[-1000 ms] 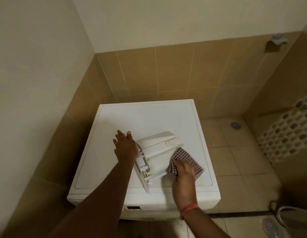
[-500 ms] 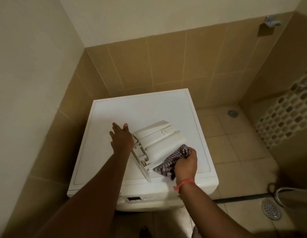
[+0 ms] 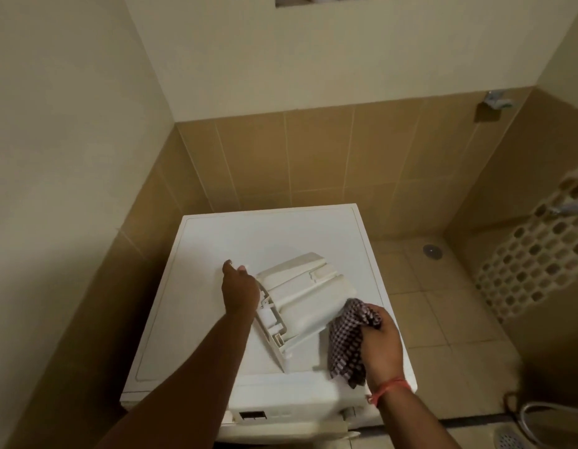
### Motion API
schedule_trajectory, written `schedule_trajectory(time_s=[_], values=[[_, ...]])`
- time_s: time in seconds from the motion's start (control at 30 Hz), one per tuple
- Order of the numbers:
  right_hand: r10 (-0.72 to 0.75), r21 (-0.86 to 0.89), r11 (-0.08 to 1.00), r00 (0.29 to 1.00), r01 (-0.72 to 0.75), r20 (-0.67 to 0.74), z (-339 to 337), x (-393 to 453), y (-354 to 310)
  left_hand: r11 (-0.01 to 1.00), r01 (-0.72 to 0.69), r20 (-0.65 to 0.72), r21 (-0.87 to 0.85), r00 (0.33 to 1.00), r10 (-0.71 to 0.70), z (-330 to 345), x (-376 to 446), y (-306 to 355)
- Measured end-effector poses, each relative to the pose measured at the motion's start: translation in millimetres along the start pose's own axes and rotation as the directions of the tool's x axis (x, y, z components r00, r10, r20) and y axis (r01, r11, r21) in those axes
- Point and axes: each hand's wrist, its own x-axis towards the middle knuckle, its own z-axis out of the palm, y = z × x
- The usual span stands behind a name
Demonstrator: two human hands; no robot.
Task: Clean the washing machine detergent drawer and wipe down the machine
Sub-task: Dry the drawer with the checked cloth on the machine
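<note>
A white detergent drawer [image 3: 305, 294] lies upside down on the flat top of the white washing machine [image 3: 216, 254]. My left hand [image 3: 239, 291] rests against the drawer's left end, fingers stretched forward over the lid. My right hand [image 3: 379, 340] grips a bunched checked cloth [image 3: 347, 343] against the drawer's right near edge; part of the cloth hangs down toward the machine's front edge. The machine's control panel [image 3: 281, 416] shows below my arms.
The machine stands in a tiled corner, a wall close on its left. Tiled floor with a round drain [image 3: 432, 250] lies to the right. A hose [image 3: 546, 413] and a second drain [image 3: 511, 440] sit at the bottom right. A tap [image 3: 494, 103] juts from the back wall.
The camera tilted up, so the machine sits lower in view. My right hand slid the cloth along the drawer's right edge toward me. My left hand stayed at the drawer's left end.
</note>
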Motion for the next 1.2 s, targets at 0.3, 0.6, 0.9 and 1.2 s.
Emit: schedule_trajectory(time_s=[0.3,0.6,0.9,1.2], values=[[0.07,0.213,0.974,0.997,-0.071,0.012,7.8,31.6,-55.4,0.888,-0.408,-0.08,-0.214,0.913,0.401,-15.6,-8.9,24.5],[0.187,0.255,0.945,0.978,-0.204,0.089,13.3,48.5,-32.3,0.84,-0.518,-0.005,-0.161,0.851,0.525,-26.4,-36.3,6.3],[0.198,0.155,0.963,0.971,-0.218,0.137,19.2,53.0,-26.9,0.673,-0.739,0.044,-0.022,0.672,0.739,-21.2,-59.1,-17.4],[0.137,0.167,0.977,0.99,-0.129,-0.04,10.2,48.4,-37.3,0.801,-0.594,0.03,-0.074,0.801,0.598,-21.7,-45.2,9.6]])
